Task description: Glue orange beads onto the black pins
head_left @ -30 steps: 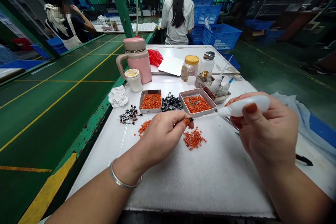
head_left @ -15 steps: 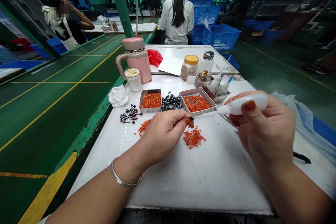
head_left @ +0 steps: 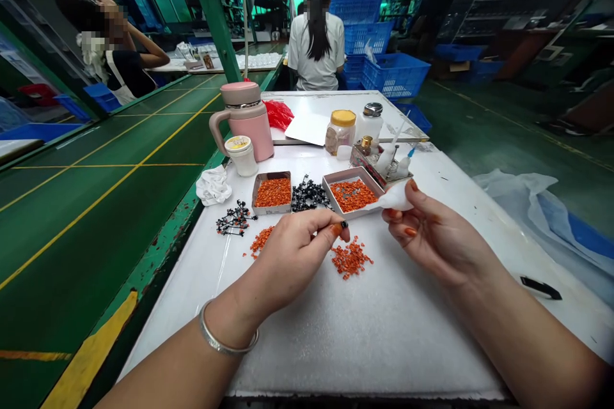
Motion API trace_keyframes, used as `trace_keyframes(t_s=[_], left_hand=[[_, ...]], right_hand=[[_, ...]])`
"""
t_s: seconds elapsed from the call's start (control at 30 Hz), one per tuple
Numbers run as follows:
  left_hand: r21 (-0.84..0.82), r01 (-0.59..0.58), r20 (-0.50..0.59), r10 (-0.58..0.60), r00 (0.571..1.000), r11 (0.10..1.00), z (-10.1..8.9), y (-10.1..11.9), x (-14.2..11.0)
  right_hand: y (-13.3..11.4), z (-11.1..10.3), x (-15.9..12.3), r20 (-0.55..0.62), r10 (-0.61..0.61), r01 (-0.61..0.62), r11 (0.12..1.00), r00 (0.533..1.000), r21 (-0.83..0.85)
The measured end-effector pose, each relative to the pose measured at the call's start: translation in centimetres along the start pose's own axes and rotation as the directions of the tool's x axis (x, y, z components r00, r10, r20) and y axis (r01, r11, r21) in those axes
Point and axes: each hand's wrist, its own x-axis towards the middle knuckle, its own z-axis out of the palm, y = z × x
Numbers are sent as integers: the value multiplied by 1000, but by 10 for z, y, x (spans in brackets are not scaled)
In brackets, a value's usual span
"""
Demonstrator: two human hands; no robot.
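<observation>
My left hand [head_left: 300, 255], a bangle on its wrist, pinches a small black part [head_left: 344, 225] between thumb and forefinger. My right hand [head_left: 432, 230] grips a white squeeze bottle [head_left: 397, 197] between thumb and fingers, its thin nozzle pointing left over the edge of a box. Below the hands lies a loose heap of small orange pieces [head_left: 351, 259]; another orange heap [head_left: 261, 240] is partly covered by my left hand. Behind them stand two shallow boxes of orange pieces, a left box [head_left: 271, 209] and a right box [head_left: 349, 212], with a pile of black parts [head_left: 309, 195] between.
Black parts with orange bits [head_left: 235, 218] lie at left near a crumpled white cloth [head_left: 213, 186]. A pink mug [head_left: 250, 131], white tub [head_left: 242, 156], yellow-lidded jar [head_left: 340, 133] and tray of bottles [head_left: 378, 166] stand farther back. A green conveyor [head_left: 96, 204] runs alongside. Two people are beyond.
My right hand has shifted left and turned, tilting the bottle. The nozzle has moved away from the black part toward the right box. My left hand keeps its pinch, and the view has shifted slightly.
</observation>
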Motion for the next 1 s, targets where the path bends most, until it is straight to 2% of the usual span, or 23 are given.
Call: trace_keyframes(t_s=[0.07, 0.13, 0.33, 0.5, 0.63, 0.77, 0.83, 0.9, 0.93, 1.0], left_hand=[[4, 10, 5, -10, 1000, 1000, 0, -1, 0], [5, 11, 15, -11, 1000, 1000, 0, -1, 1], [17, 8, 21, -8, 1000, 1000, 1, -2, 2], [32, 8, 35, -9, 999, 999, 1, 1, 2], [34, -37, 119, 33, 992, 999, 2, 4, -1], [-1, -127, 225, 125, 966, 992, 3, 11, -6], [-26, -191, 295, 190, 936, 981, 3, 14, -9], [-91, -263, 416, 276, 866, 961, 1, 17, -11], [-138, -305, 485, 333, 809, 942, 0, 17, -11], [-256, -387, 616, 458, 641, 886, -2, 18, -10]], right_hand=[[-1, 2, -1, -14, 83, -81, 989, 996, 121], [-3, 2, -2, -12, 103, -98, 977, 995, 190], [-2, 0, -2, 12, 38, -39, 981, 999, 191], [-2, 0, -1, -25, 30, -25, 982, 999, 188], [-2, -2, 2, -67, 5, 7, 984, 998, 178], [-4, -4, 4, -197, -95, 128, 979, 976, 161], [-8, 1, 3, -168, -169, 184, 980, 971, 80], [-12, 13, 2, -42, -198, 195, 979, 979, -61], [-14, 22, 3, 39, -199, 203, 968, 979, -148], [-16, 49, 8, 218, -196, 260, 909, 956, -325]])
